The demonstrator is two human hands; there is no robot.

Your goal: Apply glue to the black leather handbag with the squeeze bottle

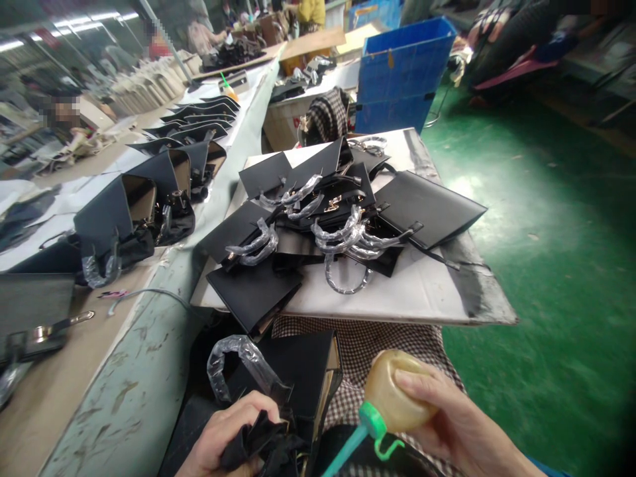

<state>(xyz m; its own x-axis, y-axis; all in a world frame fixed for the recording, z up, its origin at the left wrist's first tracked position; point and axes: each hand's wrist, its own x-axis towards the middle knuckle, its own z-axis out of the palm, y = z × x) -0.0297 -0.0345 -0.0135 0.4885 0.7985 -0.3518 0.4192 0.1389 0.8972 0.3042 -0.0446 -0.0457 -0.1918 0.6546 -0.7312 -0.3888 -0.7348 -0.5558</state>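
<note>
My left hand (226, 434) grips the black leather of a small black handbag (293, 374) on my lap; its handle is wrapped in clear plastic. My right hand (460, 424) holds a yellowish glue bottle (397, 394) with a green cap and a teal nozzle (348, 450), tilted down toward the bag. Just ahead, a white board (427, 291) carries a pile of several black handbags (328, 212) with plastic-wrapped handles.
A long workbench (114, 377) runs along the left with a row of open black bags (149, 199). A blue crate (402, 73) stands behind the board. Green floor (556, 252) lies to the right. Other people sit at the far left and back.
</note>
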